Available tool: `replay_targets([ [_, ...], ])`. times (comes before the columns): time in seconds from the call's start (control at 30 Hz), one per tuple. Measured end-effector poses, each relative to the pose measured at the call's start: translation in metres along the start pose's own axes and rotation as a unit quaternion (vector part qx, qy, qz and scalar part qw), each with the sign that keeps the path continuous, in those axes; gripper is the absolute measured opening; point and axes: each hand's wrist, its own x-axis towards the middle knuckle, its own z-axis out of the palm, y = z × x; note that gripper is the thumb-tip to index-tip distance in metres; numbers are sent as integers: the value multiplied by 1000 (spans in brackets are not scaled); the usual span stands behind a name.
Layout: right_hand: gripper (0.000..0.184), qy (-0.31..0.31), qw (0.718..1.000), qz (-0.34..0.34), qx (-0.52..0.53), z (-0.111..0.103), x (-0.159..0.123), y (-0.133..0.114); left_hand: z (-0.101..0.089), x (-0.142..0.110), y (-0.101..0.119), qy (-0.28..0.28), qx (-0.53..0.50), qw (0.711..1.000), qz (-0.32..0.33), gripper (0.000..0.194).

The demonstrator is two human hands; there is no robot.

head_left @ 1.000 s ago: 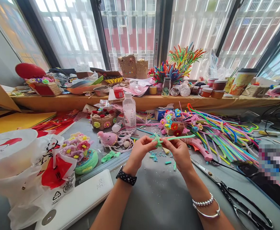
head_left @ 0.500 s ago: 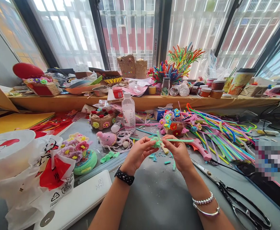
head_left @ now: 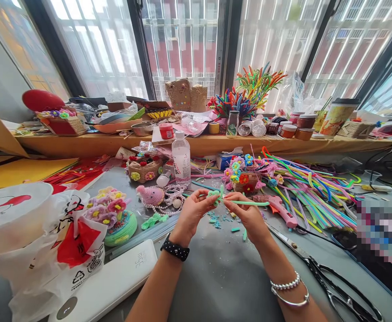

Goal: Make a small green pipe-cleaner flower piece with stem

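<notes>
Between both hands, above the grey table, is a mint-green pipe cleaner (head_left: 249, 203) with one end bent into small loops. My left hand (head_left: 198, 210) pinches the looped part between thumb and fingers. My right hand (head_left: 246, 214) grips the stem close to the loops, and the straight tail sticks out to the right past the fingers. A short end points up between the hands. Below them lie green and blue clippings (head_left: 216, 220). Left of my left hand rest green pipe-cleaner leaf shapes (head_left: 154, 221), beside a pink crocheted toy (head_left: 151, 195) and a string of beads.
Large scissors (head_left: 317, 264) and a pink glue gun (head_left: 283, 212) lie right of my right arm, before a pile of coloured pipe cleaners (head_left: 326, 197). A clear bottle (head_left: 181, 158) stands behind my left hand. A white power bank (head_left: 115, 277) and plastic-bagged cup (head_left: 18, 214) are at left.
The fingers have shifted slightly on the pipe cleaner, and its tail now tilts a little downward to the right. The whole view has moved slightly. Both hands keep their hold.
</notes>
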Motion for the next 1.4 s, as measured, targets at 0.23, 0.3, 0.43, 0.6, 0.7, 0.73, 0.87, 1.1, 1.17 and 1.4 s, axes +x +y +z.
replay_targets([
  [0.23, 29, 6, 994, 90, 59, -6, 2, -2, -8, -1, 4, -79, 60, 995, 7, 24],
  [0.3, 27, -31, 995, 76, 60, -5, 2, -4, -7, -1, 3, -85, 73, 994, 15, 22],
  [0.43, 23, -66, 997, 38, 23, 2, 1, -4, -4, -1, 0, -68, 99, 992, 26, 22],
  [0.6, 24, -12, 1000, 9, -18, 5, 1, 3, 2, 0, -6, -37, 105, 993, 40, 29],
  [0.7, 25, -3, 999, 10, -32, 5, 0, 4, 4, 0, -8, -24, 88, 995, 47, 32],
  [0.73, 26, -1, 999, 10, -37, 6, -1, 4, 5, 0, -8, -21, 84, 995, 48, 32],
  [0.87, 27, 0, 999, 9, -53, 7, -3, 2, 6, -2, -7, 3, 77, 996, 51, 32],
  [1.1, 39, 9, 1000, 23, -3, 3, -1, 0, 4, 0, -4, -6, 168, 983, 72, 28],
  [1.17, 45, 16, 999, 37, 14, 1, 0, 0, 3, 0, -4, -24, 199, 977, 77, 28],
  [1.4, 31, -13, 998, 34, -49, 0, 1, 1, 3, -1, -10, -54, 234, 962, 126, 27],
])
